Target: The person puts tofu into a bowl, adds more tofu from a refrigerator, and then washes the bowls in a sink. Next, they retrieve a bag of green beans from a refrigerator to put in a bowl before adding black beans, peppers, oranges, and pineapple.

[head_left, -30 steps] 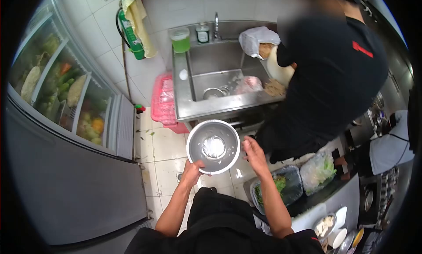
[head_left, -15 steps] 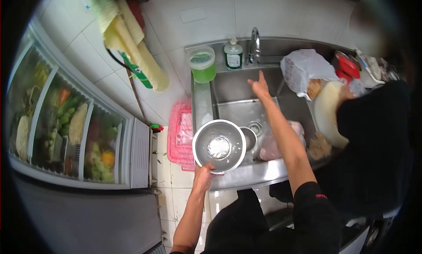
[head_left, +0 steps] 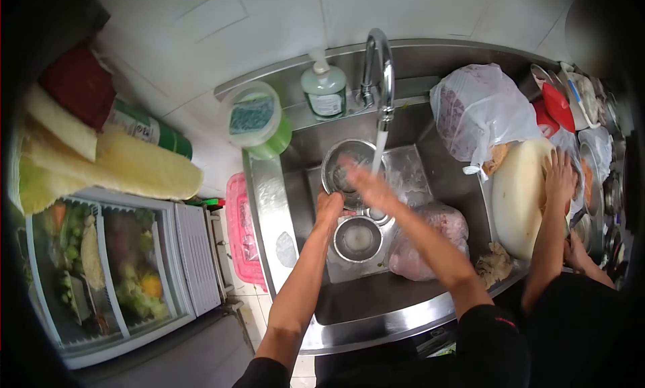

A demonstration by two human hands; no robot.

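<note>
Steel and wet, the round bowl (head_left: pixel 339 158) looked slippery; your left hand (head_left: pixel 329 205) clamped its rim, your right hand (head_left: pixel 366 186) spread open inside.

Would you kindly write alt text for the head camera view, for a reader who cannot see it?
The left hand holds a steel bowl under the running tap in a sink while the right hand reaches into it. A smaller bowl and bagged meat lie nearby.
</note>
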